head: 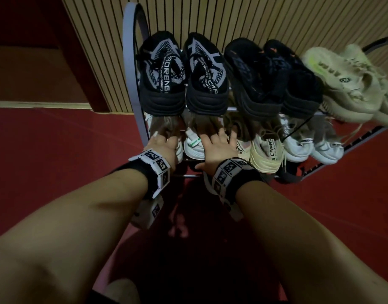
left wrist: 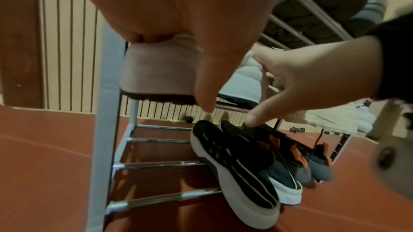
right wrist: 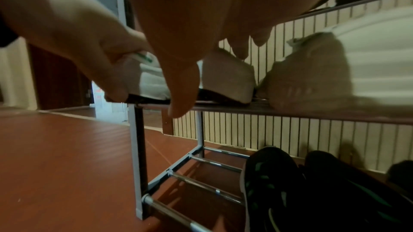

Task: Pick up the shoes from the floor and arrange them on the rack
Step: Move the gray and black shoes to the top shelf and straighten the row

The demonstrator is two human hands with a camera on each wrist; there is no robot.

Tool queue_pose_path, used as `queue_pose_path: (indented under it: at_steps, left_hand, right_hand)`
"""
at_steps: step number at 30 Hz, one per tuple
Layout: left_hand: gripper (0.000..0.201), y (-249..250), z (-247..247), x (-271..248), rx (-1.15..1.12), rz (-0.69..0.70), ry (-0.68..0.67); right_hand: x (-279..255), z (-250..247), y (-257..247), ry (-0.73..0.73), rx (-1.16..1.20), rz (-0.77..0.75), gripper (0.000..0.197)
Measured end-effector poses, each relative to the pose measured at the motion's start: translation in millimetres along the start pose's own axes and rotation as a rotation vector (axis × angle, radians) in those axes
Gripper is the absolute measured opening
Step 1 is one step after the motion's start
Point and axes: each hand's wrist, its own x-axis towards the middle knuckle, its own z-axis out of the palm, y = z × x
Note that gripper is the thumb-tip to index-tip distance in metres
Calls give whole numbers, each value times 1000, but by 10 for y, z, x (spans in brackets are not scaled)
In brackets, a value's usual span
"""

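Both hands are reaching into the middle shelf of the rack (head: 131, 69): the left hand (head: 161, 143) is gripping the heel of one white shoe (right wrist: 147, 80), and the right hand (head: 219, 148) is resting with relaxed fingers on its partner (head: 194, 145), both shoes sitting at the shelf's left end.

Dim warm indoor light, deep shadow under the arms, wrist views blurred, wide-angle bending at edges

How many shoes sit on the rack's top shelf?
6 in view: two black-and-grey knit sneakers at the left, two black shoes in the middle, two cream sneakers at the right edge, one cut off.
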Motion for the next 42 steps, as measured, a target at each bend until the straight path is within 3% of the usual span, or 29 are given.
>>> queue_pose_path:
  at_steps: [10,18,24,27,33,36,42]
  left_hand:
    - [65,91,-18,173,134,-57,-133]
    - [66,144,-98,80,155,-73,-130]
    - [55,100,-44,101,167,-46,-103]
    - [61,133,-52,53,151,-60,-79]
    - [110,388,-228,-83,155,-33,-42]
    - [97,605,-322,-101,138,40,6]
    - [109,1170,-197,-35,228,183,20]
  right_hand:
    - [169,195,13,90,9,-97,84]
    - [38,167,69,86,56,-142,87]
    - [-72,240,-8,115,4,-137,81]
    - [-116,237,-3,115,43,-103,86]
    - [-249,40,448,79,29,-46,98]
    - [-392,21,796,95,-19,47,99]
    - [-709,173,1418,25,22,229,105]
